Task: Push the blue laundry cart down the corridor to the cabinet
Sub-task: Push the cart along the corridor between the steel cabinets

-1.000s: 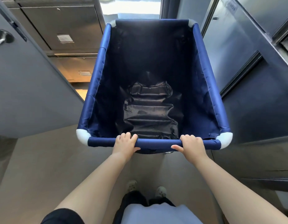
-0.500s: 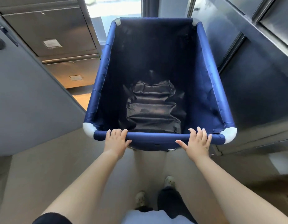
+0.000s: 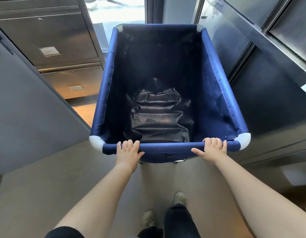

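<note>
The blue laundry cart (image 3: 217, 86) fills the middle of the view, a deep fabric bin with white corner caps and only a crumpled dark liner (image 3: 159, 117) at its bottom. My left hand (image 3: 127, 152) is wrapped over the near rim bar, left of centre. My right hand (image 3: 213, 149) grips the same bar close to the right corner, fingers curled over the top. Both arms are stretched forward. A steel cabinet (image 3: 51, 43) with labelled doors stands ahead on the left.
A grey door (image 3: 32, 114) stands close on the left. Dark steel panels (image 3: 272, 103) line the right wall, almost touching the cart's right side. A bright doorway (image 3: 118, 12) lies straight ahead. My shoes (image 3: 179, 198) are on the tan floor behind the cart.
The cart has rolled forward along the corridor and the left cabinet looms nearer. My right hand, briefly loosened with fingers spread, is closed on the bar again. My feet have stepped.
</note>
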`<act>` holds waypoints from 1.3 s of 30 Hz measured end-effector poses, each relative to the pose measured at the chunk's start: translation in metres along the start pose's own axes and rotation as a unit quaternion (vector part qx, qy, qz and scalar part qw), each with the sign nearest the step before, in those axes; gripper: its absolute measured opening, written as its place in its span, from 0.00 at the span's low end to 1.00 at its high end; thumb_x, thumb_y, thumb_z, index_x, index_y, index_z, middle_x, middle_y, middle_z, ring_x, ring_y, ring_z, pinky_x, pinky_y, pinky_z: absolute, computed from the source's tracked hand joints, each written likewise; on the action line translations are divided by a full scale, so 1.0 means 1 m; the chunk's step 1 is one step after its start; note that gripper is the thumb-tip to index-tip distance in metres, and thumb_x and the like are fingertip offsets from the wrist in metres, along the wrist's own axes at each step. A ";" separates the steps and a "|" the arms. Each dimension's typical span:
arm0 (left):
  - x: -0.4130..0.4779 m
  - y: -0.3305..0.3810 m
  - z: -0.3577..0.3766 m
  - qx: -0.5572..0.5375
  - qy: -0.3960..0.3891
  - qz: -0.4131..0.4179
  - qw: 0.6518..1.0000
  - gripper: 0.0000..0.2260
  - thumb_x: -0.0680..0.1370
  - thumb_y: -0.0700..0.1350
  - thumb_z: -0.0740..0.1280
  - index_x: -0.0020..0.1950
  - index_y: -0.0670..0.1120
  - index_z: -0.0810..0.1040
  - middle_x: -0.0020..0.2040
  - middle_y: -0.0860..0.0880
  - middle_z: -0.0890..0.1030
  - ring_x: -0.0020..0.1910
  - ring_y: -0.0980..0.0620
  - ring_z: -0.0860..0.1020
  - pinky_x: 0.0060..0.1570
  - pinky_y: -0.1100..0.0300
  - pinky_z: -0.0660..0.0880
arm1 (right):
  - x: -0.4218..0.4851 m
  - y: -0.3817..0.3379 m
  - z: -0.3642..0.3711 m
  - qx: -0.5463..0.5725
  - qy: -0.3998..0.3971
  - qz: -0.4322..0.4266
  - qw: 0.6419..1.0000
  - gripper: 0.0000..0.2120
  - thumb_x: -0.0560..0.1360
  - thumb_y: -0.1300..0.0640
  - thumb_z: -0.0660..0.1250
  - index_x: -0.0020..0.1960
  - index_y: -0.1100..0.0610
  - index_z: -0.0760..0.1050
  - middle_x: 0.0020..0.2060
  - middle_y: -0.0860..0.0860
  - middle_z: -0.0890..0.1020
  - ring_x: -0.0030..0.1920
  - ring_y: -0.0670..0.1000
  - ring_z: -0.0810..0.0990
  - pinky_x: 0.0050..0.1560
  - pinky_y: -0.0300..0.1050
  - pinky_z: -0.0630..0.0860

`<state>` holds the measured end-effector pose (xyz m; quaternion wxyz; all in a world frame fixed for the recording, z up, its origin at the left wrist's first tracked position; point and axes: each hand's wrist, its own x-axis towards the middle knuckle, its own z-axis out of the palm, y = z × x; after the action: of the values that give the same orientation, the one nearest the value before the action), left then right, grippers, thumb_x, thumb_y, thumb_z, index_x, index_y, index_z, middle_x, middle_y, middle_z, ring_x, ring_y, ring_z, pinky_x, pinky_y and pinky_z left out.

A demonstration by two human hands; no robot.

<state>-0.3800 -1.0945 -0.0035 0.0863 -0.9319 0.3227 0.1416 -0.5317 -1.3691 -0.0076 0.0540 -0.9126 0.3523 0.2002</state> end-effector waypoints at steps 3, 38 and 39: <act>0.007 0.004 -0.002 -0.009 -0.005 -0.002 1.000 0.20 0.80 0.57 0.51 0.67 0.47 0.60 0.58 0.47 0.69 0.59 0.45 0.68 0.70 0.46 0.56 | 0.012 0.002 -0.006 -0.025 0.004 -0.001 1.000 0.36 0.69 0.27 0.50 0.63 0.54 0.64 0.61 0.54 0.72 0.65 0.56 0.65 0.71 0.59 0.51; 0.241 -0.008 -0.086 -0.022 -0.052 -0.078 0.995 0.23 0.80 0.59 0.50 0.68 0.46 0.58 0.61 0.46 0.67 0.62 0.45 0.65 0.72 0.45 0.51 | 0.243 -0.040 -0.127 -0.041 -0.034 -0.052 0.997 0.37 0.70 0.28 0.47 0.65 0.56 0.61 0.62 0.55 0.69 0.65 0.56 0.63 0.73 0.60 0.48; 0.250 -0.010 -0.089 -0.022 -0.051 -0.078 0.995 0.23 0.80 0.59 0.50 0.68 0.46 0.59 0.61 0.46 0.67 0.62 0.45 0.65 0.72 0.45 0.51 | 0.252 -0.042 -0.131 -0.043 -0.037 -0.052 0.997 0.37 0.70 0.28 0.47 0.65 0.56 0.61 0.62 0.54 0.69 0.65 0.56 0.63 0.73 0.60 0.48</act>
<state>-0.1674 -1.2533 0.0019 0.0932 -0.9473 0.2415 0.1886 -0.2914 -1.5254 0.0090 0.0381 -0.9229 0.2935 0.2461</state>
